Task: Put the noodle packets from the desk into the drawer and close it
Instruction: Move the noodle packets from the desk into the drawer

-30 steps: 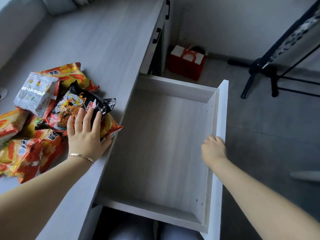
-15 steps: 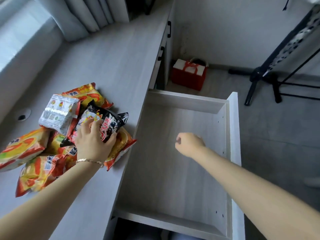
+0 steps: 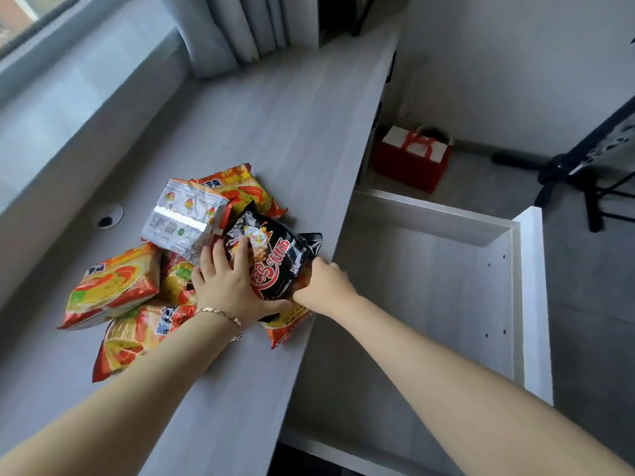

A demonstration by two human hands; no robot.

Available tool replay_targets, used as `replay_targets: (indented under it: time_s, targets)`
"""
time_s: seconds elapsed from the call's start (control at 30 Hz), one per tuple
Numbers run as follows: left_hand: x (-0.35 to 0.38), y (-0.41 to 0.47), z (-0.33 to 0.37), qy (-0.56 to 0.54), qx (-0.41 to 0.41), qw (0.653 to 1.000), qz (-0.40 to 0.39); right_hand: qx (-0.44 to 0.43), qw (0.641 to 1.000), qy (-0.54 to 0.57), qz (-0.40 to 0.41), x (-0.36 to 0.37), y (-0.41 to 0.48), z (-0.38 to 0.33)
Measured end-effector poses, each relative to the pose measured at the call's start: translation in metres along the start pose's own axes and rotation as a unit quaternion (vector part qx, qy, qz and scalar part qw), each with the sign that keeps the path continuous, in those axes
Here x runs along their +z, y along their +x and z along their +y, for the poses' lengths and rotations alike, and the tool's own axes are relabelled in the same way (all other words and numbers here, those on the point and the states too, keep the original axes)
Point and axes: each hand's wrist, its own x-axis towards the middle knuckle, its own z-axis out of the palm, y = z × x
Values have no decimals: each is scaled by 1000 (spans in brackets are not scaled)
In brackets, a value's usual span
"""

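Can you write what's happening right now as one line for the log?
left hand on black noodle packet | right hand gripping its edge | drawer open, empty

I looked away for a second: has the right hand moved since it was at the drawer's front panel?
Yes. The right hand has left the open white wooden drawer and crossed leftward to the desk edge, now touching the black noodle packet.

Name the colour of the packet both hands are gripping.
Black packet with red lettering, head view.

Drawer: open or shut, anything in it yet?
Open and empty. The drawer is pulled out beside the desk, bare bottom showing; every noodle packet is on the desk.
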Motion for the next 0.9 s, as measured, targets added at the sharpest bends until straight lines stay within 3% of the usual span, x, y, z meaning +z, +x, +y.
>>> replay_targets:
  time_s: [0.1,0.27,0.5,0.63,0.73,0.9]
  targets:
    - [1,-3,-2,-18,13,1000,12,22,995,95,-30,-1,4,11]
    - [-5,-16,25,-70,11,997,-27,28,947,319,-29,-13,-7,51]
    - [7,-40,105,-269,36,961,-45,69,893,391,210,-60,-22,162]
    - [47,-40,146,-157,118,980,-26,188,850,387,304,-51,-7,210]
    - [88,-26,166,-72,105,990,-57,238,835,398,296,-39,6,235]
    - [143,4,183,-7,23,990,-141,236,869,350,258,-29,19,258]
